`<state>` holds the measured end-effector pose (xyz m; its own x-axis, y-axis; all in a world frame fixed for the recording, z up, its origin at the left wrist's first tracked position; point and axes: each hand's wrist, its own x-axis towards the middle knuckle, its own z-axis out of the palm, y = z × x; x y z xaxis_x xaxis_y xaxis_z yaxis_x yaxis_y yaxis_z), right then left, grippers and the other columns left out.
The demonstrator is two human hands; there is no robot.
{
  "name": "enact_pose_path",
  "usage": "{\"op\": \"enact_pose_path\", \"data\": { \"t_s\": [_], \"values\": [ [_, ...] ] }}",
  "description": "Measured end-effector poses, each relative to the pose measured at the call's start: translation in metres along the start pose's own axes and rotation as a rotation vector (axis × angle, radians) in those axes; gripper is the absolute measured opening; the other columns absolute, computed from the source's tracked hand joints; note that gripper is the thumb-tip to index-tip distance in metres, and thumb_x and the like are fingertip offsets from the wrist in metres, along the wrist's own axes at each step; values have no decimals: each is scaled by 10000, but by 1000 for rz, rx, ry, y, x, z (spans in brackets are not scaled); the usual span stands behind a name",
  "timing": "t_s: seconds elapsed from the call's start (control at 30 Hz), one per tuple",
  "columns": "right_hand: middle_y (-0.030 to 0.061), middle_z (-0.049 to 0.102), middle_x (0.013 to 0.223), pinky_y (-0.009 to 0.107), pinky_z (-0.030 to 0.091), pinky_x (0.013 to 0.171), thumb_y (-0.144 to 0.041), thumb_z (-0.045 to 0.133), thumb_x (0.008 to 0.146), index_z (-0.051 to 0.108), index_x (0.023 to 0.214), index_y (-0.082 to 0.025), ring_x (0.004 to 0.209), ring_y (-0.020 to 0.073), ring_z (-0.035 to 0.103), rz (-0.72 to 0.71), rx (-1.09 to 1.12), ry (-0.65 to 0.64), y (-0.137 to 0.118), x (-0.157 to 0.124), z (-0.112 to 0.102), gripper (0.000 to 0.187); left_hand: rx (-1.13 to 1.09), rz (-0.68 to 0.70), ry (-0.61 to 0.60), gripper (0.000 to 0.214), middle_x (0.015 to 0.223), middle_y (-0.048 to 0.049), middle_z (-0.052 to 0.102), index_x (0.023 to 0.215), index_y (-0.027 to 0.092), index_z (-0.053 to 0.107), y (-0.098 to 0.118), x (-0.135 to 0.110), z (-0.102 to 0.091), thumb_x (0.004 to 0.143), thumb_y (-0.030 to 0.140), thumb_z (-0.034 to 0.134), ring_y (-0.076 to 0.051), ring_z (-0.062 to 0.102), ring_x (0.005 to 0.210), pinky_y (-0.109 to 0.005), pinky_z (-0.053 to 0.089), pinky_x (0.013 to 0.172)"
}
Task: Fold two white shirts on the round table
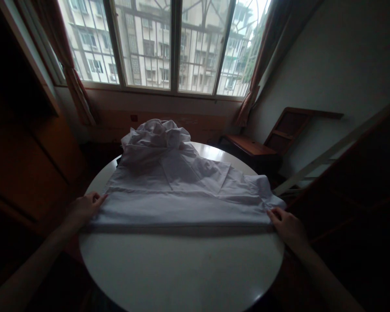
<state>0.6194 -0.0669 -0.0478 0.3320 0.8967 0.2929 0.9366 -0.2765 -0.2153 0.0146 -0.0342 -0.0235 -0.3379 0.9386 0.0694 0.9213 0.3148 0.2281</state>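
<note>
A white garment, perhaps a coat or trousers, spreads across a round white table. Its near edge runs straight from side to side, and its far part lies bunched in a loose heap. At the left end of that edge, my left hand pinches the cloth between thumb and fingers. My right hand grips the cloth at the right end, close to a gathered part that hangs past the table's rim. The undersides of the folds are hidden.
A wooden chair stands beyond the table at the right, near the wall. Orange-brown cabinets line the left side. Behind the table is a barred window with curtains. A dark panel rises at the right.
</note>
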Motion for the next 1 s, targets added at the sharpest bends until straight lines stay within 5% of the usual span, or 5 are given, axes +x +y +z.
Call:
{"op": "enact_pose_path", "data": {
  "t_s": [0.53, 0.63, 0.77, 0.9, 1.0],
  "values": [
    [67, 590, 619, 287, 367, 521, -465, 357, 830, 571, 760, -189, 575, 214, 562, -71, -87, 50, -2, -8, 0, 356, 101, -36, 18, 287, 835, -111, 632, 888, 148, 483, 11, -14, 7, 880, 361, 290, -218, 590, 722, -254, 382, 585],
    [111, 610, 745, 333, 412, 620, -431, 401, 811, 560, 793, -169, 703, 249, 565, -107, -92, 193, -14, -6, -8, 307, 205, 41, 181, 269, 977, -162, 590, 965, 106, 494, 19, -15, 5, 856, 307, 352, -274, 562, 881, -330, 418, 692],
    [128, 622, 874, 378, 429, 772, -312, 388, 822, 564, 892, -162, 841, 252, 562, -324, 186, 305, -73, -6, -19, 241, 70, 352, 350, 312, 1098, -163, 544, 1089, 85, 473, 71, -23, 6, 835, 234, 372, -273, 505, 1022, -397, 394, 866],
    [106, 628, 1007, 388, 465, 799, -253, 392, 822, 554, 1039, -169, 910, 229, 587, -642, 593, 60, -160, -19, -9, 283, -292, 763, 247, 371, 1255, -140, 470, 1203, 133, 410, 155, -49, 29, 854, 206, 309, -217, 429, 1173, -395, 360, 971],
    [99, 603, 1110, 391, 439, 883, -199, 354, 835, 517, 1144, -175, 1026, 211, 556, -778, 640, -118, -206, -31, 15, 350, -372, 955, 144, 430, 1326, -164, 409, 1284, 118, 333, 200, -67, 59, 867, 198, 263, -211, 352, 1252, -413, 338, 1000]
  ]
}}
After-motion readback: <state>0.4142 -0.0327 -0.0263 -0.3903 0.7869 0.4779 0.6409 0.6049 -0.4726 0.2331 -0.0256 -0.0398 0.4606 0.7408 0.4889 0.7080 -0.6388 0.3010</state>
